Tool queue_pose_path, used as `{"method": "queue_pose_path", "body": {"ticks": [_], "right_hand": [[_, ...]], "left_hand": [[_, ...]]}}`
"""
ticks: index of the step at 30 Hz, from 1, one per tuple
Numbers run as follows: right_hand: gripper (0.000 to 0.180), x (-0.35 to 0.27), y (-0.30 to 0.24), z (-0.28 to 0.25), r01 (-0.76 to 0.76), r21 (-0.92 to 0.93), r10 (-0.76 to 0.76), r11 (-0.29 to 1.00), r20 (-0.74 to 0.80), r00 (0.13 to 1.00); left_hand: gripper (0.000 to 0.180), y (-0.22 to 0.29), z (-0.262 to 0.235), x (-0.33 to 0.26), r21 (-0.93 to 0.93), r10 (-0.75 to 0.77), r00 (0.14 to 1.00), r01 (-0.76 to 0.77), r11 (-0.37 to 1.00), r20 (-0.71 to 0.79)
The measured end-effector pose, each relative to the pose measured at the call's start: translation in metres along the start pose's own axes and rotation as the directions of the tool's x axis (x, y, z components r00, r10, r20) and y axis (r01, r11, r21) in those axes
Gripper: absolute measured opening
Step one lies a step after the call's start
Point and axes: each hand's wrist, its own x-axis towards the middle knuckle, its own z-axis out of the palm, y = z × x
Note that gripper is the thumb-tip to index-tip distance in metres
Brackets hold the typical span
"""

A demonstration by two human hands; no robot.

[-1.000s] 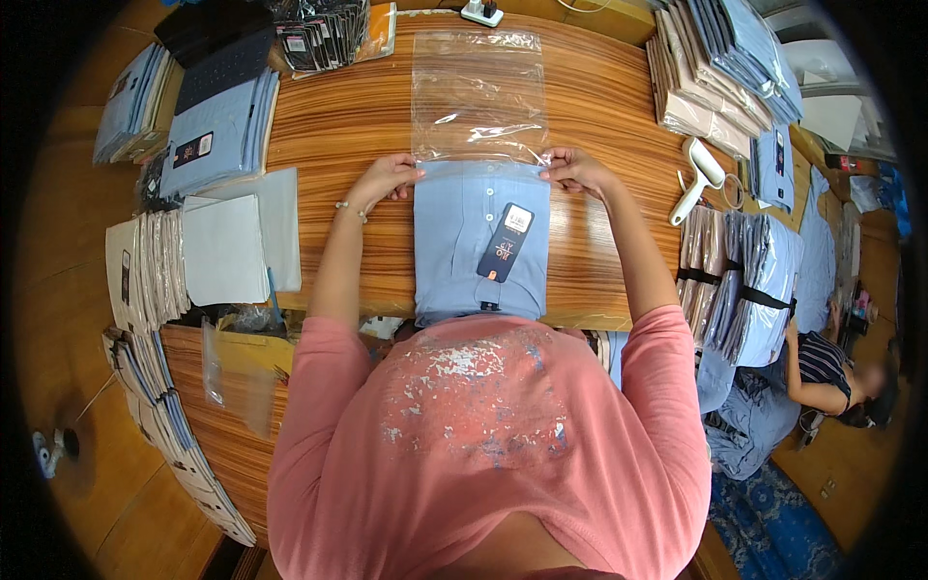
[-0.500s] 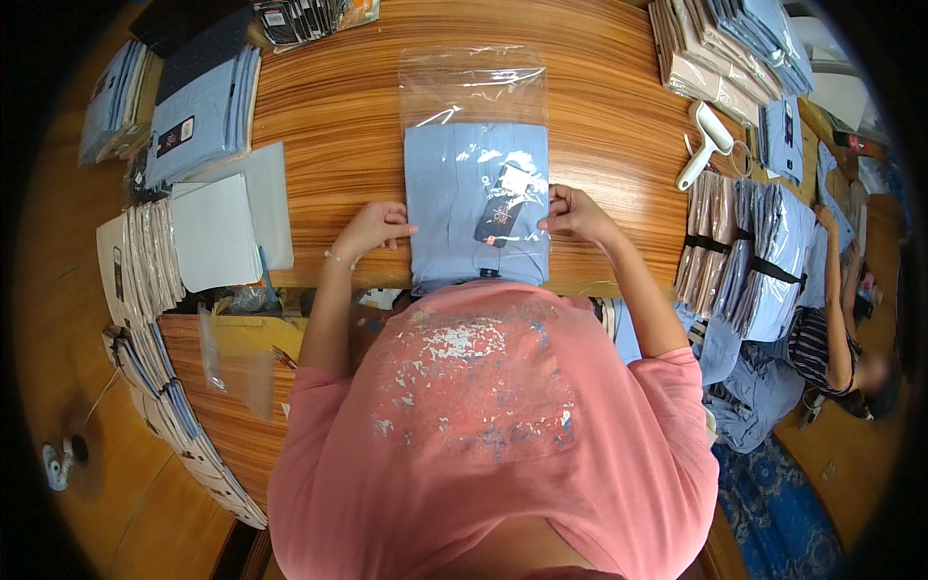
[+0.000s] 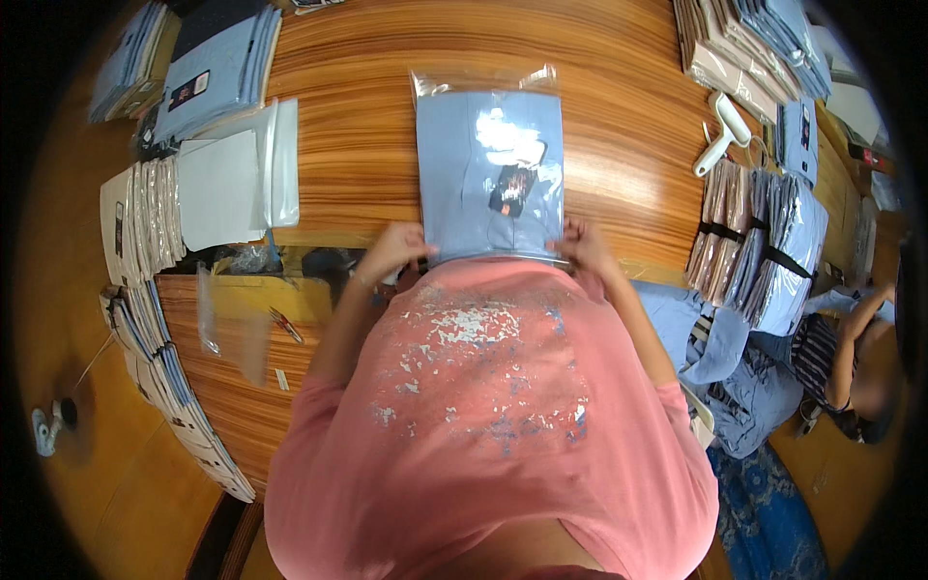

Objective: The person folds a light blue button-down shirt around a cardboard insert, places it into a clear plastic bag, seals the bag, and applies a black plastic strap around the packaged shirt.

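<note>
A folded light-blue shirt (image 3: 449, 164) lies inside a clear plastic bag (image 3: 483, 81) at the table edge in front of me. Through the film shows a dark hang tag (image 3: 512, 190), and glare covers part of the shirt above it. My left hand (image 3: 396, 248) is closed at the bag's near left corner. At the near right corner, my right hand (image 3: 583, 244) pinches the bag's edge. Between both hands, the near edge of the bag lies close against my pink top.
White sheets (image 3: 220, 188) and clear bags (image 3: 282, 159) lie at left beside packed shirts (image 3: 150, 222). A lint roller (image 3: 723, 135) sits at right, near strapped shirt bundles (image 3: 773, 242). A co-worker's arm (image 3: 851, 338) is at far right. A pair of snips (image 3: 286, 326) lies on the lower surface.
Both hands have moved toward me, from the bag's sides to its near corners. The loose film beyond the shirt has become much shorter, and the shirt sits farther up in the bag.
</note>
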Motion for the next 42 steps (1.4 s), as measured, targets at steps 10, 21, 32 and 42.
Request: {"method": "queue_pose_path", "body": {"ticks": [10,21,32,42], "right_hand": [[0.034,0.028,-0.061,0.003,0.078,0.168,-0.073,0.983,-0.038,0.997],[0.038,0.028,-0.087,0.017,0.002,0.174,-0.017,0.985,0.084,0.996],[0.022,0.036,-0.101,0.039,0.612,-0.78,-0.746,0.132,0.328,0.579],[0.012,0.013,-0.124,0.041,0.709,-0.679,-0.782,0.191,0.331,0.528]], "left_hand": [[0.08,0.068,-0.003,0.01,0.536,0.291,0.867,-0.033,0.844,-0.405],[0.093,0.086,0.075,0.05,0.954,0.74,0.646,-0.057,0.296,-0.191],[0.043,0.016,0.141,0.039,0.716,0.672,0.549,-0.178,0.675,-0.497],[0.066,0.077,0.121,0.084,0.895,0.808,0.493,-0.119,0.429,-0.322]]}}
